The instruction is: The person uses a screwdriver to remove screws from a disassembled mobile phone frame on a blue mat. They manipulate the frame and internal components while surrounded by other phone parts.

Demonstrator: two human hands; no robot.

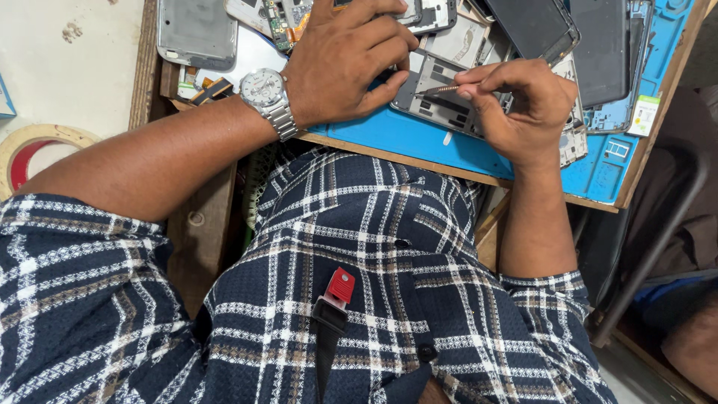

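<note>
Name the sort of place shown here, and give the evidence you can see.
Probably a phone repair bench: opened phone frames and loose screens crowd a blue work mat, and the right hand holds a thin tool to one frame.

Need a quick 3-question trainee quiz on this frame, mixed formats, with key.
1. True or false: the left hand rests on the opened phone frame on the blue mat.
2. Multiple choice: what does the right hand pinch in its fingers? A) a roll of tape B) a thin pointed tool C) a wristwatch
3. Fill in: the silver wristwatch sits on the ___ wrist.

Key: 1 true; 2 B; 3 left.
</note>
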